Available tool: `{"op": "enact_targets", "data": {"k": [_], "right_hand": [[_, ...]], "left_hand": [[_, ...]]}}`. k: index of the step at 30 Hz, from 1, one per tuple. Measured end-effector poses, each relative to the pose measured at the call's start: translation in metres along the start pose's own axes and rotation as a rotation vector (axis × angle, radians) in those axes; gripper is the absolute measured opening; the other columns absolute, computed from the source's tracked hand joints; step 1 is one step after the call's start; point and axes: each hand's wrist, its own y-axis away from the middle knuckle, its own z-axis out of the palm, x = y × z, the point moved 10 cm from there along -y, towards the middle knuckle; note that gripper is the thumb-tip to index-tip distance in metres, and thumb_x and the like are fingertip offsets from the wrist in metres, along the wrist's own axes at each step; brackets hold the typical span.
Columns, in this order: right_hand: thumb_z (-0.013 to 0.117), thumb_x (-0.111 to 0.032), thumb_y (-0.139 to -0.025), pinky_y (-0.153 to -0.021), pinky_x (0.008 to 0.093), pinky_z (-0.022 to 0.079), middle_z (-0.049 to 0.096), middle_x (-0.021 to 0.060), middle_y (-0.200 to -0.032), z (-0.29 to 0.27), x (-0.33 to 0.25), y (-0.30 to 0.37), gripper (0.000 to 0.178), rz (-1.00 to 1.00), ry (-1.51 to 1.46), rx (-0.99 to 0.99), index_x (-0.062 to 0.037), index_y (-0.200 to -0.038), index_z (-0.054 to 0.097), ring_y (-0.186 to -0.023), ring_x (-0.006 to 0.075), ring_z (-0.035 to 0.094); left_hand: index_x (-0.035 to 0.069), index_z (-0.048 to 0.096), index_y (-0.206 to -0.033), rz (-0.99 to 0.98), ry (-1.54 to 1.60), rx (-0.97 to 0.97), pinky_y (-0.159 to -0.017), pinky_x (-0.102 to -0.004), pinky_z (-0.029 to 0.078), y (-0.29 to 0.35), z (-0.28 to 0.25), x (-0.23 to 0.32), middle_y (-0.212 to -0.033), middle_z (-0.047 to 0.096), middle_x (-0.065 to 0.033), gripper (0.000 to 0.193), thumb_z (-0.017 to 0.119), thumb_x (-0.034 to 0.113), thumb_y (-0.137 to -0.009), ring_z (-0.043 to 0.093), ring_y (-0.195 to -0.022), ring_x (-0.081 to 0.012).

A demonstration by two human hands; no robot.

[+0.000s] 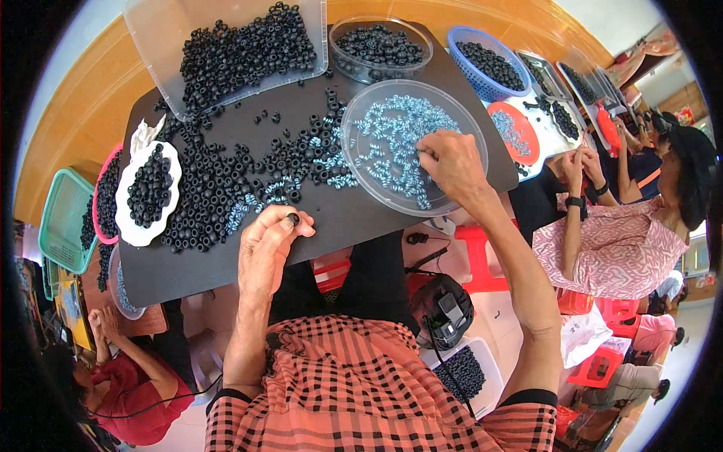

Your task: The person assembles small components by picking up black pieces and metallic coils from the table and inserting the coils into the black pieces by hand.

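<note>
My left hand point(265, 248) is closed above the near edge of the dark table, pinching a small black ring-shaped part point(293, 219) between thumb and fingers. Over a clear round tray point(471, 124), my right hand point(456, 162) is closed, thumb and fingertips together among many small silvery-blue coil springs point(399, 117). Whether a spring is between those fingertips is hidden. A broad pile of black ring-shaped parts point(199, 177) covers the table left of the tray. Among them lie several pieces point(241, 211) with blue coils showing, beyond my left hand.
Black parts fill a big clear bin point(320, 38), a clear round tub point(428, 56), a blue basket point(456, 45) and a scalloped white plate point(134, 232). One person point(602, 241) sits at right, another point(135, 392) at left. Red stools point(482, 260) and a black bag point(433, 301) stand below.
</note>
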Motion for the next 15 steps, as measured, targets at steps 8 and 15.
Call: {"op": "enact_targets", "data": {"k": [8,15], "right_hand": [[0.064,-0.002,-0.069,-0.062,0.0343,0.051,0.065,0.014,-0.073,-0.007,-0.004,-0.005,0.012,-0.042,-0.101,0.035,-0.0002,-0.081,0.067,-0.065,0.0265,0.065],[0.065,-0.001,-0.069,-0.062,0.0346,0.051,0.065,0.0146,-0.074,-0.008,-0.011,-0.005,0.012,-0.116,-0.065,0.045,0.0001,-0.081,0.067,-0.065,0.0245,0.065]], "left_hand": [[-0.002,0.061,-0.101,0.021,-0.01,-0.005,-0.094,-0.0361,0.045,0.001,-0.001,0.0,-0.087,0.065,-0.0101,0.017,0.049,0.008,-0.094,0.06,-0.098,-0.0198],[-0.003,0.061,-0.101,0.02,-0.038,0.0,-0.093,-0.0341,0.045,0.001,-0.003,-0.003,-0.09,0.065,-0.0106,0.018,0.049,0.008,-0.094,0.06,-0.095,-0.0175]]}}
